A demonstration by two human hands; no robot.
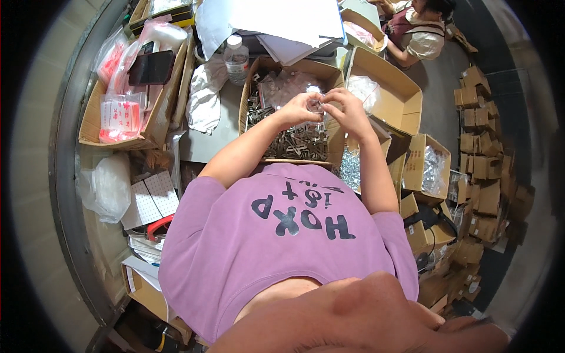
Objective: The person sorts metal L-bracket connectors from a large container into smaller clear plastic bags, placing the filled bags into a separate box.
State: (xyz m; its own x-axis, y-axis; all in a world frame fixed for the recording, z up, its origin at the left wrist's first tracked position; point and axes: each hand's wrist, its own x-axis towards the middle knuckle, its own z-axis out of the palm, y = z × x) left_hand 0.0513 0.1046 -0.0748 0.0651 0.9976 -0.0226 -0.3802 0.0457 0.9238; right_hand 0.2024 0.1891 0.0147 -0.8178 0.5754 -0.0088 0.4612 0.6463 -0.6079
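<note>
My left hand and my right hand meet above an open cardboard box. Between their fingertips is a small clear plastic bag, with the fingers of both hands closed on its edges. Whether anything lies inside the bag is too small to tell. Under my hands, the near part of the box holds many small flat metal pieces. A heap of clear plastic bags lies in its far part, partly hidden by my left hand.
Left of the box stand a clear bottle and a crumpled white cloth. A dark phone rests on a carton of bagged items. Small silvery parts sit beside my right forearm. A co-worker is at the far right.
</note>
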